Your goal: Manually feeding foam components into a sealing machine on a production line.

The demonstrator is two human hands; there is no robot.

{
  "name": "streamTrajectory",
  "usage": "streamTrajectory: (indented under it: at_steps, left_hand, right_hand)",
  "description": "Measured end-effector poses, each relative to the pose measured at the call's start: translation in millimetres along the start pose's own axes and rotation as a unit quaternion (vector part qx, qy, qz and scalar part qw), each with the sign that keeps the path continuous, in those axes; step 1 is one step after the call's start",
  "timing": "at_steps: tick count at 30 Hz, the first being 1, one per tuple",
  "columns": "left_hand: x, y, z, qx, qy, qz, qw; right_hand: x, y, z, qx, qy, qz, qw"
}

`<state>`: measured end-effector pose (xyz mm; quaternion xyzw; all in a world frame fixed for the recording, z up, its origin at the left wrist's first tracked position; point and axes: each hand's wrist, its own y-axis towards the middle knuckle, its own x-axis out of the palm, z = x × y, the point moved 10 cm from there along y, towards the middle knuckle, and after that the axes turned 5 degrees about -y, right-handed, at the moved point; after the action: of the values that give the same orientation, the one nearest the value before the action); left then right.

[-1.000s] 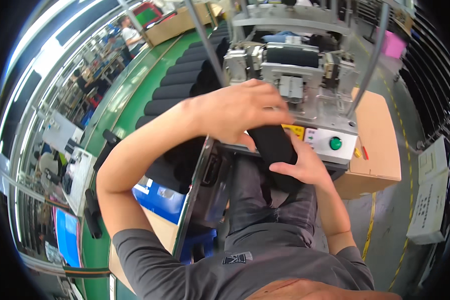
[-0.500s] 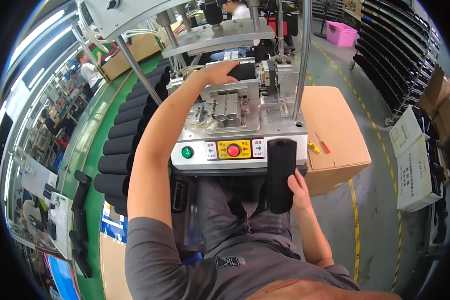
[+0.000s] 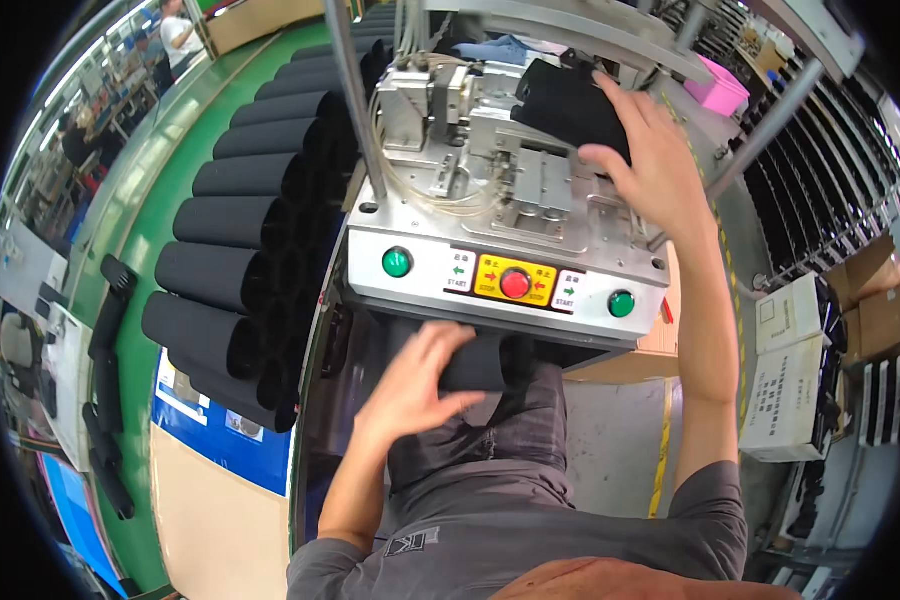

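Note:
My left hand (image 3: 400, 390) is above my lap, slightly blurred, its fingers and thumb around the left end of a short black tube (image 3: 482, 363). An opening shows at the tube's right end. Over the machine bed, my right hand (image 3: 655, 160) grips the right side of a black sleeve (image 3: 570, 105), thumb at its near edge. The sleeve sits tilted beside the metal fixture (image 3: 455, 95); whether it rests on anything is hidden. The press machine (image 3: 420, 225) has a red button (image 3: 515, 284) between two green buttons (image 3: 398, 262) on its front panel.
Rows of black tubes (image 3: 225, 222) are stacked left of the machine. Metal posts (image 3: 355, 100) rise at its sides. A cardboard box (image 3: 625, 370) stands to the right, partly behind my arm. Farther right are a rack (image 3: 820, 160), a white carton (image 3: 790, 400) and a pink bin (image 3: 720, 88).
The view has turned, shifting the machine rightward. My left hand has come down from the fixture to my lap. My right hand has risen from the machine's front to its bed with the black sleeve.

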<state>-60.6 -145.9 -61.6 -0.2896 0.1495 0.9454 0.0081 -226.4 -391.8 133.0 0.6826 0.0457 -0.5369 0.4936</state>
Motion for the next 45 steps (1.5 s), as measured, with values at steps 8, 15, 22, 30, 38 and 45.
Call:
streamTrajectory:
  at_steps: [8, 15, 22, 30, 38, 45]
  left_hand:
    - [43.2, -45.6, -78.6, -0.060, -0.102, -0.053, 0.992]
    - [49.9, -40.9, -106.9, -0.051, -0.112, -0.059, 0.991]
    - [54.5, -33.5, -112.6, -0.049, -0.122, -0.066, 0.989]
    - [62.1, -39.6, -108.5, -0.041, -0.119, -0.071, 0.990]
    - [68.6, -49.1, -102.8, -0.032, -0.115, -0.084, 0.989]
    - [71.9, -49.4, -102.7, -0.034, -0.126, -0.075, 0.989]
  right_hand:
    - [114.9, 89.3, 18.1, -0.016, -0.064, -0.225, 0.972]
    - [161.2, 93.5, 35.8, 0.011, 0.001, -0.310, 0.951]
    - [166.6, 101.4, 42.3, 0.048, 0.000, -0.330, 0.943]
    - [170.1, 97.8, 41.3, 0.029, -0.053, -0.346, 0.936]
    - [177.0, 95.8, 47.2, 0.025, -0.051, -0.348, 0.936]
    - [177.9, 95.6, 46.7, 0.015, 0.031, -0.356, 0.934]
